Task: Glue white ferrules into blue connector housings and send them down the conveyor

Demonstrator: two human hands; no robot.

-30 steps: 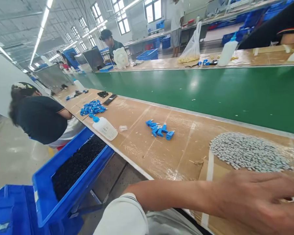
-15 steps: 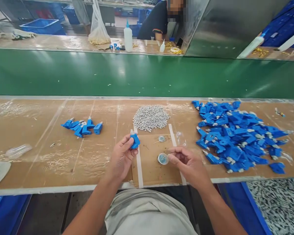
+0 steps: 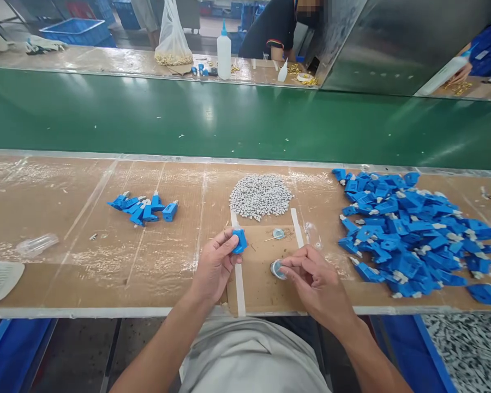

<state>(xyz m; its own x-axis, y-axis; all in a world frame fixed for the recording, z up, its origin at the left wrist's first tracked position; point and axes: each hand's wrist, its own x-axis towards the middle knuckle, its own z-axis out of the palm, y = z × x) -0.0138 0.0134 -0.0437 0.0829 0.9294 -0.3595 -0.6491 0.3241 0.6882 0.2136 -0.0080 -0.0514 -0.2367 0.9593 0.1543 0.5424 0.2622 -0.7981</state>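
Note:
My left hand [image 3: 216,263] pinches a small blue plastic part [image 3: 240,241] between thumb and fingers, above the left edge of a taped cardboard sheet [image 3: 257,295]. Thumb and fingertips of my right hand [image 3: 317,281] are closed at a small round dish [image 3: 276,269] with bluish contents, partly covering it. Whatever they pinch is too small to make out. Farther back on the cardboard lies a second small round piece [image 3: 278,233] with a thin stick beside it. Beyond that spreads a pile of small grey pieces [image 3: 261,195].
To the right lies a large heap of blue parts with whitish ends [image 3: 405,229], to the left a small group of them [image 3: 145,208]. A green belt [image 3: 188,120] runs behind the table. Across it are a white bottle [image 3: 224,54] and a person [image 3: 265,33]. A blue bin [image 3: 413,344] stands below right.
The fingers of my right hand have moved in over the round dish, from its right side. My left hand still holds the blue part. The whole view has shifted slightly.

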